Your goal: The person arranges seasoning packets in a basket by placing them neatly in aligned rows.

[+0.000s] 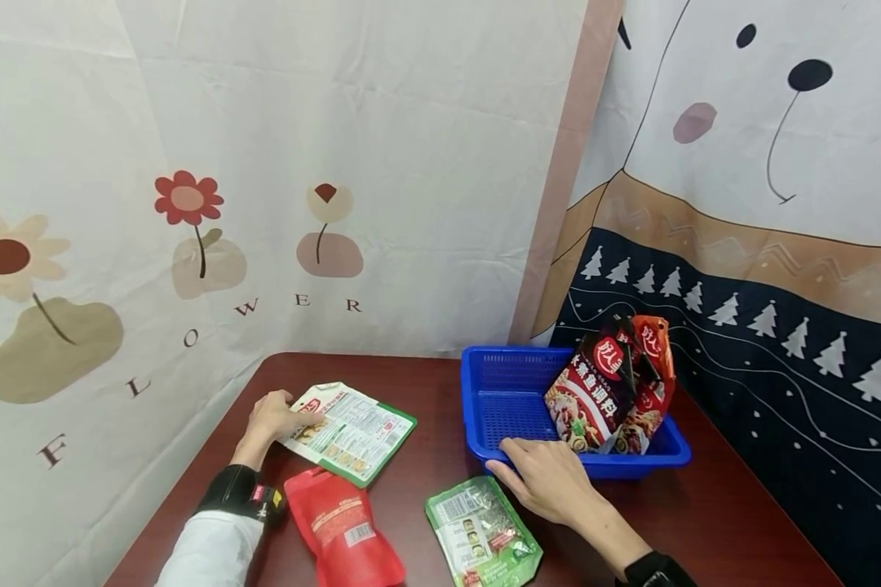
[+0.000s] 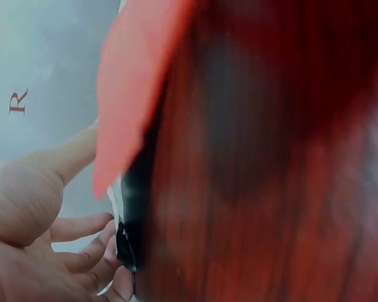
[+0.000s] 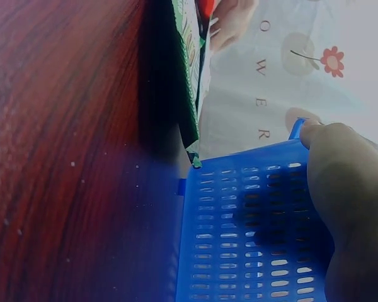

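My left hand (image 1: 275, 417) pinches the left edge of a white food packet (image 1: 356, 432) with green trim, its thumb lying over the printed face. The left wrist view shows its fingers (image 2: 97, 261) curled at the packet's edge. With thumb and fingers over the front rim, my right hand (image 1: 551, 481) grips a blue plastic basket (image 1: 514, 356). In the right wrist view the thumb lies along the slotted basket wall (image 3: 239, 239), and the other fingers are hidden. Inside the basket, at its right, a black-and-red packet (image 1: 595, 387) leans beside an orange-red packet (image 1: 652, 350).
A red pouch (image 1: 345, 530) lies near the left forearm. Close in front of the basket is a green pouch (image 1: 484, 530) with a see-through panel. All rest on a dark red-brown table (image 1: 433, 391), backed by printed cloth (image 1: 426, 204) on the far and right sides.
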`<state>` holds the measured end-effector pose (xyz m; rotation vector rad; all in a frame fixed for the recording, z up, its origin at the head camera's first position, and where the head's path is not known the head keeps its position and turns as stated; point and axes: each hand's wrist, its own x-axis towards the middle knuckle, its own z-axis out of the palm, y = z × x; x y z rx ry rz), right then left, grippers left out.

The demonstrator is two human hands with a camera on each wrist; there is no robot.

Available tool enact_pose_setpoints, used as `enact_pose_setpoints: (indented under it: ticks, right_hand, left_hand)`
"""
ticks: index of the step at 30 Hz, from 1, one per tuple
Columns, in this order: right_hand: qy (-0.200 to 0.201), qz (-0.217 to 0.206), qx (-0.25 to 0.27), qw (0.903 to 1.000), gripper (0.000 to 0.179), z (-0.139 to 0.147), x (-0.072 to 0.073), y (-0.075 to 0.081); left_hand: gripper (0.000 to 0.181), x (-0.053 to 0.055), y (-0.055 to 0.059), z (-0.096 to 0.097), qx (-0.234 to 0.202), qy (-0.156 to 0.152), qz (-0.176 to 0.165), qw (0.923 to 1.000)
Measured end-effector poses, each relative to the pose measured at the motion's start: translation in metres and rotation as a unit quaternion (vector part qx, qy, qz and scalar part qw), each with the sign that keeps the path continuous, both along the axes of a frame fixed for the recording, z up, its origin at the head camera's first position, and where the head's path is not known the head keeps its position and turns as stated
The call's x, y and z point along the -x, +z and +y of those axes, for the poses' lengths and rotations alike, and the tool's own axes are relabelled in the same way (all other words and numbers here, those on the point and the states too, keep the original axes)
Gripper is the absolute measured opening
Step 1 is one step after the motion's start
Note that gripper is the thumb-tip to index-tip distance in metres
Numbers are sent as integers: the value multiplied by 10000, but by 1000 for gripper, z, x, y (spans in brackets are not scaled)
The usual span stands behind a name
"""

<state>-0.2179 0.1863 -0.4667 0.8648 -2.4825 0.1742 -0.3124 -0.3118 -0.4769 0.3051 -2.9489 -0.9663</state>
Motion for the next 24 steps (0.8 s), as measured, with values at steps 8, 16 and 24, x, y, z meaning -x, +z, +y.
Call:
enact_pose_setpoints:
  ticks: [8,16,24]
  right_hand:
    - [-17,-11,-39,10000,37,0,0,0]
    - [-5,64,-48,10000,37,0,0,0]
    - [2,72,-37,10000,36,0,1,0]
  left_hand:
    - [88,6,-2,5,-76,133,-137,9998]
    - [56,7,-2,9,-511,24,124,9986]
    - [32,8,0,16,-1509,-368,395,9871]
